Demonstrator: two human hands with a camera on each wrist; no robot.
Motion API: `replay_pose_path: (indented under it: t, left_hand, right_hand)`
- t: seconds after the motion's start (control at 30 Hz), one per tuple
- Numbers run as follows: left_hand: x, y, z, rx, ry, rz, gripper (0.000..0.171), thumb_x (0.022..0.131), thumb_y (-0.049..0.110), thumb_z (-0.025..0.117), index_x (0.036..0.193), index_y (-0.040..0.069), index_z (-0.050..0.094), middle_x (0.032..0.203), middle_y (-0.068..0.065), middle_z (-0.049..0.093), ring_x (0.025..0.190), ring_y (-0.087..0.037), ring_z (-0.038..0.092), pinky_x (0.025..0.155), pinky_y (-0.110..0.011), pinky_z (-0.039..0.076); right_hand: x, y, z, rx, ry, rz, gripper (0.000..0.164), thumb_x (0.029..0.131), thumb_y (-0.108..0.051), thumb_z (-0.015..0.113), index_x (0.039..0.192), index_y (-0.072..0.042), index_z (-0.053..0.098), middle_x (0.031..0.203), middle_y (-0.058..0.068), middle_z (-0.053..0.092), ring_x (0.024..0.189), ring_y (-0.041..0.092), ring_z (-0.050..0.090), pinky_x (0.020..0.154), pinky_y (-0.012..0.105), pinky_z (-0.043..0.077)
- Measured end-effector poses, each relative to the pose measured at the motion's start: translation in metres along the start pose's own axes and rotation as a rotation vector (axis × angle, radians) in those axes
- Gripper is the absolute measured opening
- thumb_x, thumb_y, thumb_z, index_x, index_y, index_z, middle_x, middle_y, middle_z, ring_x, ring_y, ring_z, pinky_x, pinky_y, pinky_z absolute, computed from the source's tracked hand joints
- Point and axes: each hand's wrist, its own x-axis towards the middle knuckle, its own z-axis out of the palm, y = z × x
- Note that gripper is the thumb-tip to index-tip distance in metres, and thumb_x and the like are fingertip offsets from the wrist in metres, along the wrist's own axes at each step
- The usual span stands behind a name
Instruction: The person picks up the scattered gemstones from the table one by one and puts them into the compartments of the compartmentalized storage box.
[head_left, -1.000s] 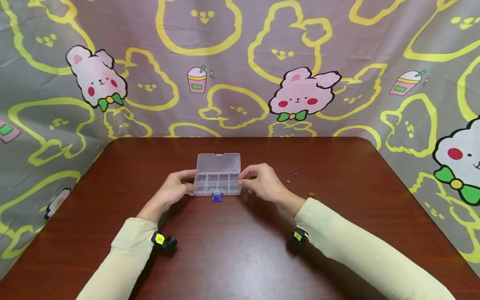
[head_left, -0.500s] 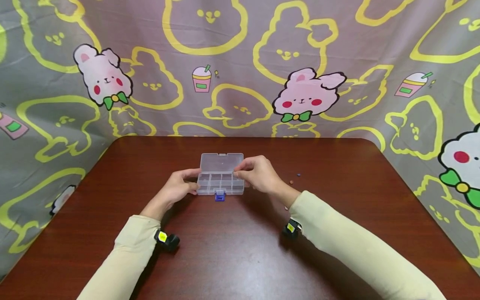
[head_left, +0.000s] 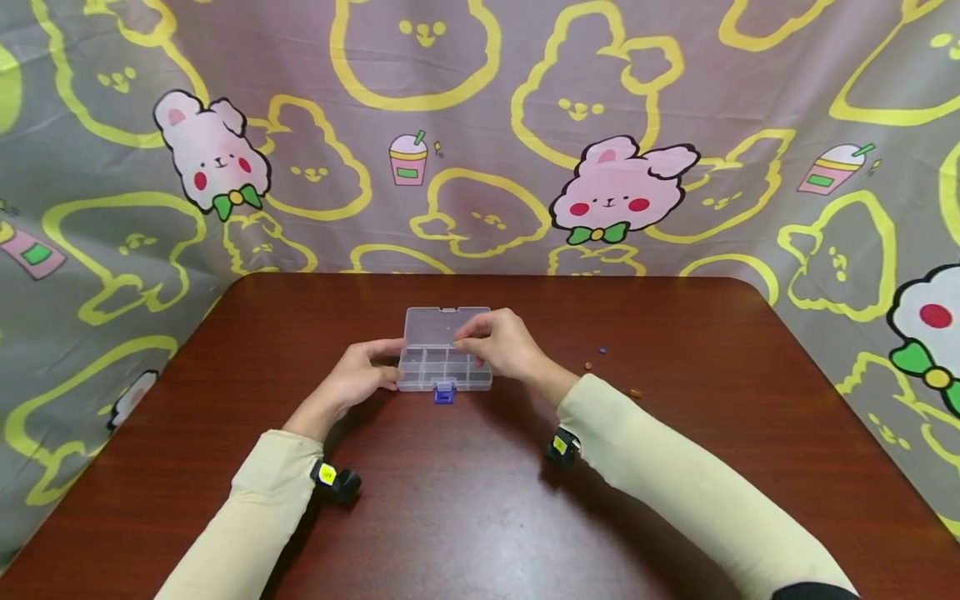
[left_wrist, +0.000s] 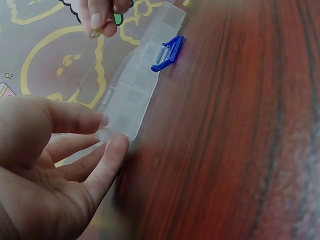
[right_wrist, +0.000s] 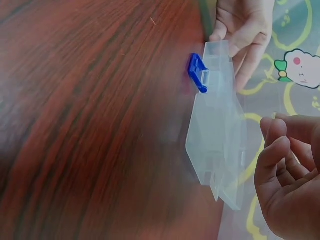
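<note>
A clear plastic compartment box (head_left: 435, 368) stands on the table with its lid (head_left: 427, 327) raised at the back. Its blue latch (head_left: 444, 397) hangs at the front. My left hand (head_left: 356, 375) grips the box's left end between thumb and fingers, as the left wrist view also shows. Over the compartments, my right hand (head_left: 508, 346) pinches a tiny yellowish piece (right_wrist: 274, 115) between thumb and fingertips. Most of that piece is hidden, so its kind cannot be told. In the head view, the right hand covers part of the box's right side.
To the right on the brown table (head_left: 480, 517) lie a small blue piece (head_left: 602, 350), a reddish-brown piece (head_left: 588, 366) and an orange piece (head_left: 635, 392). A patterned cloth (head_left: 465, 125) hangs behind the table and along its sides.
My right hand has moved from the box's right edge up and leftward over the compartments, still pinching. The left hand keeps its grip on the box. The head view has shifted slightly.
</note>
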Motion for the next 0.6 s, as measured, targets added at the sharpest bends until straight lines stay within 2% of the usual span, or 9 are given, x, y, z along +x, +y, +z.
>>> replay_pose_path:
  t: [0.17,0.3,0.47,0.6]
  left_hand:
    - [0.0,0.0,0.0,0.008,0.001,-0.016,0.053,0.091,-0.007,0.062,0.142,-0.007,0.05,0.14,-0.028,0.053,0.096,-0.029,0.066,0.075,-0.032,0.059]
    - [0.0,0.0,-0.001,0.016,0.003,-0.025,0.053,0.091,-0.006,0.063,0.142,-0.007,0.051,0.14,-0.027,0.053,0.097,-0.03,0.066,0.077,-0.033,0.059]
    - [0.0,0.002,-0.001,0.013,0.001,-0.027,0.054,0.09,-0.006,0.064,0.142,-0.007,0.05,0.14,-0.027,0.053,0.098,-0.029,0.066,0.078,-0.034,0.059]
    - [0.0,0.003,0.0,0.012,0.0,-0.025,0.054,0.09,-0.006,0.064,0.142,-0.007,0.05,0.14,-0.027,0.053,0.098,-0.029,0.066,0.078,-0.033,0.059]
  right_hand:
    - [0.006,0.001,0.008,0.0,-0.007,-0.001,0.006,0.088,-0.007,0.077,0.093,-0.003,0.078,0.081,0.004,0.074,0.061,0.031,0.067,0.05,0.023,0.048]
    - [0.01,0.0,0.016,-0.01,-0.012,0.011,0.004,0.088,-0.008,0.077,0.091,-0.005,0.078,0.079,0.003,0.072,0.056,0.021,0.063,0.048,0.023,0.047]
    - [0.017,-0.002,0.026,-0.007,-0.035,0.035,0.004,0.089,-0.008,0.077,0.091,-0.005,0.077,0.079,0.008,0.072,0.052,0.018,0.059,0.046,0.022,0.044]
    - [0.022,-0.003,0.033,-0.003,-0.052,0.044,0.005,0.089,-0.008,0.077,0.092,-0.004,0.077,0.082,0.003,0.071,0.052,0.014,0.058,0.049,0.022,0.049]
